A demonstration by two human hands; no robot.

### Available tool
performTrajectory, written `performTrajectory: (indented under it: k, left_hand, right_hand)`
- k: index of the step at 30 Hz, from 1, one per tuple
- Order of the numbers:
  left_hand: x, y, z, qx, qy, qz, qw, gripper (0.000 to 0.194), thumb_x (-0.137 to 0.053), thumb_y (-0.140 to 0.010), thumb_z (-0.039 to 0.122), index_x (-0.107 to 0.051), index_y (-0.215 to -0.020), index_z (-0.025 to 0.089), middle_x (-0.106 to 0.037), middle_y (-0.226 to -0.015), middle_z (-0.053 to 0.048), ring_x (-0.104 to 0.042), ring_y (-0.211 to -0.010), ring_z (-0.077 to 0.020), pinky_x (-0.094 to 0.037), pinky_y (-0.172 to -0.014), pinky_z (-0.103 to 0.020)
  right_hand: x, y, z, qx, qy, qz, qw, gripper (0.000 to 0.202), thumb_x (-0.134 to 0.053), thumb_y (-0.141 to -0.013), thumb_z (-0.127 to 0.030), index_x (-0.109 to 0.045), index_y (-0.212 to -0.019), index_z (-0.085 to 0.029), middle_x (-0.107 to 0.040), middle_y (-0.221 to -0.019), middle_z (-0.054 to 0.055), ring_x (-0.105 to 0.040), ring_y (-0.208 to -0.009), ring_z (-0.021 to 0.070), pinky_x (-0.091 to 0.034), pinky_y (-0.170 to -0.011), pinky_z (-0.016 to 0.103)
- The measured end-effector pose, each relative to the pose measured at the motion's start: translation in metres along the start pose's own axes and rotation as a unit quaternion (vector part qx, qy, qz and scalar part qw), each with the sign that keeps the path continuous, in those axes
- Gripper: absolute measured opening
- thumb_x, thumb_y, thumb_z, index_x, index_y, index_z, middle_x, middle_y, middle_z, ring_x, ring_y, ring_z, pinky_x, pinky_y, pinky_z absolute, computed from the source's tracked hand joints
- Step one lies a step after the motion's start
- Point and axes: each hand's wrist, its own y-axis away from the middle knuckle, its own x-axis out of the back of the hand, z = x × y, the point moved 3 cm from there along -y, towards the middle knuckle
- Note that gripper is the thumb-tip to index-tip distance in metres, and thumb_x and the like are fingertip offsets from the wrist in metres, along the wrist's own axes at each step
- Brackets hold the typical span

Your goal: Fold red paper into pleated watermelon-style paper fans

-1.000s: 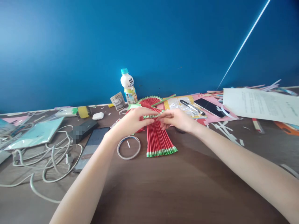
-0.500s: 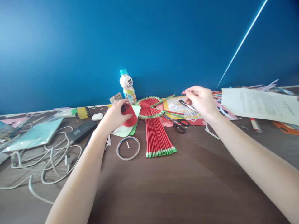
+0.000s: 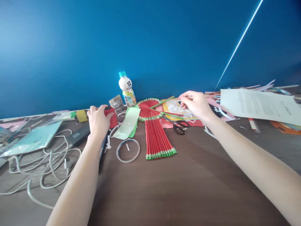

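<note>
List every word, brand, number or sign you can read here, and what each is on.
No text is legible:
Bottle: printed label, too small to read.
Grey pouch: print too small to read.
Large white sheet: lines of print, too blurred to read.
Black box: faint marking, too blurred to read.
</note>
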Motion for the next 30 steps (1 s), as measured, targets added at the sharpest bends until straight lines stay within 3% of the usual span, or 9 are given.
performTrajectory:
  k: [7, 13, 19, 23, 27, 30]
  left_hand:
    - [-0.005, -0.008, 0.0, -0.002, -0.029, -0.076, 0.997, 0.045, -0.042, -0.079, 0.035, -0.052, -0.12, 0.02, -0.052, -0.116, -0.015, -0.052, -0.105, -0.032, -0.042, -0.089, -0.041]
    - [-0.013, -0.01, 0.0, 0.017, -0.056, -0.154, 0.986, 0.046, -0.045, -0.075, 0.034, -0.051, -0.117, 0.017, -0.061, -0.104, -0.013, -0.056, -0.099, -0.0312, -0.043, -0.083, -0.04]
    - [-0.003, -0.005, 0.018, -0.003, -0.011, -0.107, 0.994, 0.034, -0.043, -0.075, 0.03, -0.057, -0.105, 0.02, -0.064, -0.1, -0.01, -0.058, -0.096, -0.0275, -0.044, -0.077, -0.034]
    - [-0.013, 0.018, 0.057, -0.107, 0.078, -0.159, 0.978, 0.023, -0.043, -0.078, 0.03, -0.059, -0.09, 0.02, -0.067, -0.091, -0.004, -0.06, -0.085, -0.0201, -0.043, -0.074, -0.027]
    - [-0.032, 0.045, 0.085, -0.106, 0.068, -0.283, 0.951, 0.03, -0.042, -0.078, 0.043, -0.056, -0.092, 0.021, -0.067, -0.083, -0.005, -0.062, -0.075, -0.0206, -0.042, -0.064, -0.028]
    - [-0.037, 0.055, 0.091, -0.095, 0.046, -0.317, 0.943, 0.032, -0.042, -0.078, 0.046, -0.055, -0.087, 0.019, -0.067, -0.078, -0.007, -0.063, -0.073, -0.0218, -0.042, -0.062, -0.028]
  right_hand:
    - [-0.006, 0.002, 0.001, 0.005, 0.001, -0.033, 0.999, 0.012, -0.049, -0.078, -0.013, -0.056, -0.068, -0.016, -0.056, -0.055, 0.0, -0.052, -0.048, 0.0088, -0.042, -0.051, 0.022]
    - [-0.006, 0.003, 0.0, 0.007, 0.011, -0.047, 0.999, 0.013, -0.048, -0.078, -0.013, -0.055, -0.067, -0.015, -0.057, -0.057, 0.0, -0.053, -0.048, 0.0082, -0.042, -0.051, 0.021]
    - [-0.008, 0.003, 0.001, 0.007, 0.017, -0.065, 0.998, 0.012, -0.048, -0.078, -0.015, -0.055, -0.067, -0.016, -0.059, -0.058, 0.001, -0.055, -0.051, 0.0089, -0.043, -0.054, 0.022]
    - [-0.013, 0.005, 0.005, -0.007, 0.07, -0.141, 0.988, 0.013, -0.047, -0.077, -0.017, -0.057, -0.069, -0.015, -0.058, -0.055, 0.0, -0.051, -0.046, 0.0089, -0.038, -0.048, 0.022]
    - [-0.023, 0.011, 0.01, -0.055, 0.088, -0.256, 0.961, 0.013, -0.048, -0.075, -0.021, -0.056, -0.066, -0.016, -0.062, -0.055, 0.001, -0.039, -0.035, 0.0071, -0.03, -0.041, 0.023]
    - [-0.034, 0.018, 0.01, -0.061, 0.083, -0.331, 0.938, 0.016, -0.049, -0.071, -0.02, -0.056, -0.057, -0.015, -0.066, -0.062, 0.004, -0.049, -0.046, 0.0093, -0.035, -0.047, 0.024]
